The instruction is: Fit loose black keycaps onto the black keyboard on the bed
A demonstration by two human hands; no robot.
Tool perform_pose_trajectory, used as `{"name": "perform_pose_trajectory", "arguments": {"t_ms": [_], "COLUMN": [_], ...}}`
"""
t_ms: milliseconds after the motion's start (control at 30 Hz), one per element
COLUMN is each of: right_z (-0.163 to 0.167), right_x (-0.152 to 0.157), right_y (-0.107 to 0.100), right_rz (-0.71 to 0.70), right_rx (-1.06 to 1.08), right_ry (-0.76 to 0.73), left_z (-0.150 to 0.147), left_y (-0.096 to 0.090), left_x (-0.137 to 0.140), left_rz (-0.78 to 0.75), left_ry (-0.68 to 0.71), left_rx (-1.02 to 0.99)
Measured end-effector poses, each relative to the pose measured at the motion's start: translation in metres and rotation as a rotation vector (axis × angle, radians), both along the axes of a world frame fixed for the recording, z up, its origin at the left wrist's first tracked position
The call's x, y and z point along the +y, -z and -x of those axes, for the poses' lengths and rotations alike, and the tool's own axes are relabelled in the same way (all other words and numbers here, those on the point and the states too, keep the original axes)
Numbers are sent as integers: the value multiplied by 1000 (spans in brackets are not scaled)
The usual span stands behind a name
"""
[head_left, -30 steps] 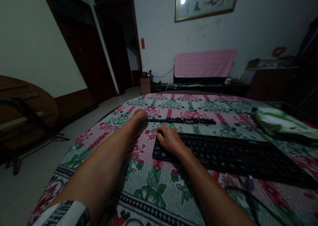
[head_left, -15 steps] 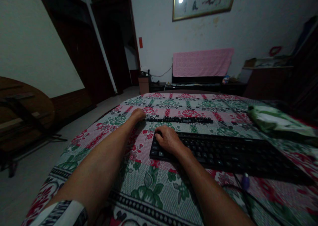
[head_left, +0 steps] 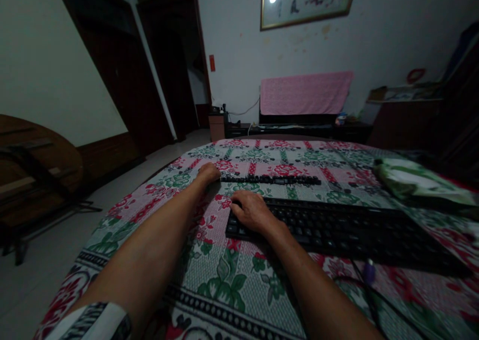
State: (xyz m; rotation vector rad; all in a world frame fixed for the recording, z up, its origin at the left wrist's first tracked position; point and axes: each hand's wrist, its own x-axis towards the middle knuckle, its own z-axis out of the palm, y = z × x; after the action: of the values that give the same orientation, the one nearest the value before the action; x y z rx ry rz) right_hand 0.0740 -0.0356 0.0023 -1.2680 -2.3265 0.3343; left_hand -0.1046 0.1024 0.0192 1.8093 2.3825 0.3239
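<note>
My left hand [head_left: 209, 172] rests on the cloth at the left end of a row of small black pieces that look like keycaps [head_left: 277, 180]. Its fingers are curled inward, and their tips and anything in them are hidden. Over the left end of a black keyboard [head_left: 337, 230] is my right hand [head_left: 250, 209], with fingers bent down near the upper left corner and the thumb close to them. What lies between those fingertips cannot be seen. The keyboard lies at a slant toward the lower right, nearer to me than the row.
A flowered tablecloth [head_left: 224, 265] covers the table. A black cable [head_left: 389, 300] and a purple plug [head_left: 369, 271] lie in front of the keyboard. On the right is a green and white package [head_left: 415, 180]. A folded round wooden table [head_left: 37, 155] stands at left.
My right hand has shifted slightly left over the keyboard's end. My left hand has moved a touch to the right at the row's end. The keyboard and row stay put.
</note>
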Motion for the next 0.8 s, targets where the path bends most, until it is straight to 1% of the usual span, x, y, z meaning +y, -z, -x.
{"name": "perform_pose_trajectory", "arguments": {"t_ms": [133, 200, 300, 367, 400, 533, 633, 700, 800], "right_z": [-1, 0, 1, -1, -5, -36, -66, -83, -96], "right_x": [2, 3, 6, 7, 7, -1, -13, -20, -27], "right_y": [2, 2, 1, -3, -6, -22, -33, -36, -35], "right_rz": [12, 16, 15, 37, 75, 224, 278, 314, 354], "right_rx": [13, 13, -18, -55, -80, -130, -203, -279, -395], "right_ry": [-15, -14, -19, -30, -10, 40, 22, 12, 21], "left_z": [-2, -7, -19, -27, -31, -43, -48, -51, -57], "left_y": [-9, -15, -20, -17, -14, 0, 8, 13, 20], "left_x": [-17, -33, -63, -84, -94, -126, -134, -131, -123], "left_rz": [-36, -46, -69, -147, -181, -271, -327, -331, -305], "left_ry": [14, 37, 115, 137, 162, 290, 321, 346, 422], "left_rx": [-18, -50, -181, -223, -240, -294, -307, -331, -360]}}
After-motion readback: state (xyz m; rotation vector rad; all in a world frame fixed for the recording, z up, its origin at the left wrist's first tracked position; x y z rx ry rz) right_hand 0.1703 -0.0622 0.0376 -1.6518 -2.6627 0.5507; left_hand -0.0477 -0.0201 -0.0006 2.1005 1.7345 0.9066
